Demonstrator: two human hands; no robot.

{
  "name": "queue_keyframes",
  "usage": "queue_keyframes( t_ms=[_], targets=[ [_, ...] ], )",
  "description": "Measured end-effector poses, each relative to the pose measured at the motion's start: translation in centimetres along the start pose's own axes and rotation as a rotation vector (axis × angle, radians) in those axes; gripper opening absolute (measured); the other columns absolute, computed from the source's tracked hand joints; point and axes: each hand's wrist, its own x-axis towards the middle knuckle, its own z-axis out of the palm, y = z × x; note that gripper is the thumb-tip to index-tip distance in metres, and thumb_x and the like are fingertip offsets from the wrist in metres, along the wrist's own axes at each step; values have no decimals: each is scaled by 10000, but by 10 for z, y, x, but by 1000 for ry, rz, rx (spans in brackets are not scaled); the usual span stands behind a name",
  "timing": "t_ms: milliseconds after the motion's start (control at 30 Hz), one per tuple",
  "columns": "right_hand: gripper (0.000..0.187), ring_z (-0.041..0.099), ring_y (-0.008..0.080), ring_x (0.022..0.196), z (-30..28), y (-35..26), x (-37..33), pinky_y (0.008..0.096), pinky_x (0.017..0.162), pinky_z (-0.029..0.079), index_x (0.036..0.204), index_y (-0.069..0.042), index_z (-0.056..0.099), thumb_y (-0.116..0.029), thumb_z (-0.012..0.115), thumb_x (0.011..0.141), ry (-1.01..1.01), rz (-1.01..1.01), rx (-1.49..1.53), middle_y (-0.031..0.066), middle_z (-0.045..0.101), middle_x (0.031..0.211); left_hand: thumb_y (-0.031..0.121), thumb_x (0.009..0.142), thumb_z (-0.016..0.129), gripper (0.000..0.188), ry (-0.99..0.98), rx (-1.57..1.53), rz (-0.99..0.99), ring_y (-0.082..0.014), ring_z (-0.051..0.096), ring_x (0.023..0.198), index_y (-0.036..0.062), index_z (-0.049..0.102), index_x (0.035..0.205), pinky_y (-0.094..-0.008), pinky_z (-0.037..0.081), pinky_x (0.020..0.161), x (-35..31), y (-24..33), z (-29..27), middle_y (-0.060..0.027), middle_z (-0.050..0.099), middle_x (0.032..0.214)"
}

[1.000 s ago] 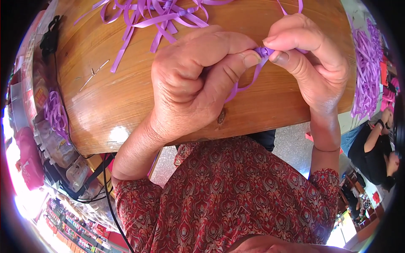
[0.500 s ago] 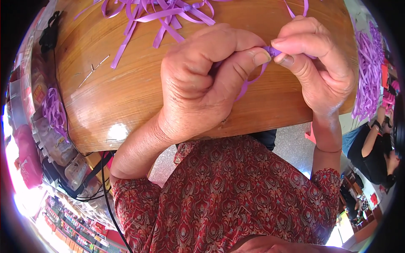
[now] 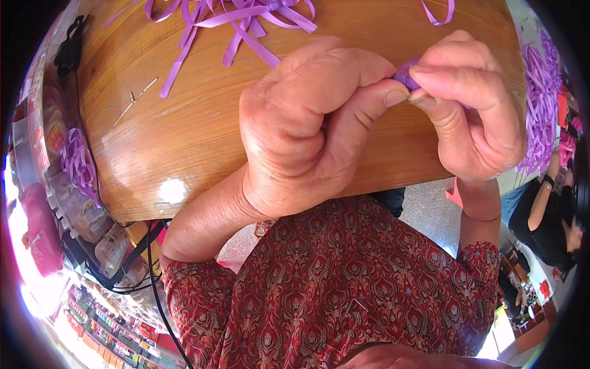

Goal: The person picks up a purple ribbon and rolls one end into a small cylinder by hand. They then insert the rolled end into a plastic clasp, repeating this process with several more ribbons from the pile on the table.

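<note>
With left hand [image 3: 307,126] and right hand [image 3: 491,114], pinching a bunched purple ribbon [image 3: 403,80] tip to tip above the bench [image 3: 196,132]. Shifted rightward since a second ago, hiding the tail then dangling below. Surrounded farther out by loose ribbons [image 3: 228,17] ahead and a thin rod [image 3: 133,99] at left.

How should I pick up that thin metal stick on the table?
Probably pinch the thin metal stick around its middle, near the little side piece, coming from above and squeezing across it: it's long, narrow and lying on the table.
</note>
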Motion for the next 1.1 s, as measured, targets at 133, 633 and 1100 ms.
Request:
queue_keyframes(
  t_ms=[133,633,1100],
  targets=[
    [194,528,188,694,-5,4,4,262,589,417,942,37,587,43,661,762,-94,-72,-11,151,583,847,-5,865,582,81,-96,96,138,-77,506,646,-11,601,944,-198,401,549,6,-3,-9,-39,571,791],
    [239,631,192,728,-17,-8,18,256,615,492,972,44,636,7,711,748,-176,179,6,126,634,833,69,892,584,103,5,-296,-247,-45,533,770,12,623,968,-185,436,695,6,0,0,-3,627,855],
    [230,603,213,748,-16,-1,10,274,639,475,951,21,616,35,685,732,-61,37,-12,147,623,877,40,883,587,134,-94,-25,-85,-53,526,798,8,591,1013,-178,419,712,4,2,-3,-17,611,924]
  ],
)
